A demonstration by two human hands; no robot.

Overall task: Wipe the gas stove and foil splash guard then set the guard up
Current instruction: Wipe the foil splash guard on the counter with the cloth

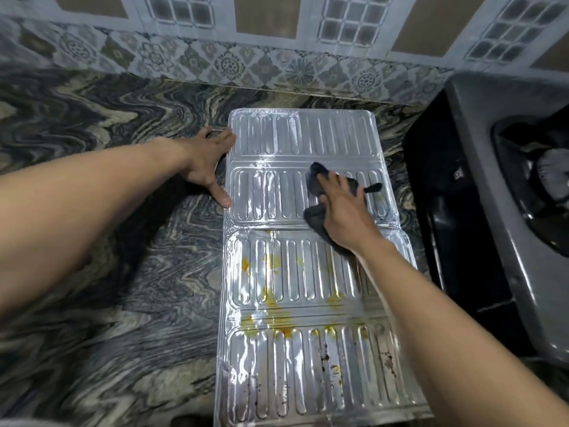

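The foil splash guard lies flat and unfolded on the marbled counter, its ribbed panels running away from me. Yellow stains and dark burnt specks mark the two near panels. My right hand presses a dark grey cloth onto the second panel from the far end. My left hand rests open on the counter, fingers spread against the guard's left edge at the far panels. The gas stove stands at the right, with a burner and pan support partly in view.
The grey-and-cream marbled counter stretches left of the guard. A patterned tile wall runs along the back. The stove's black side sits close to the guard's right edge.
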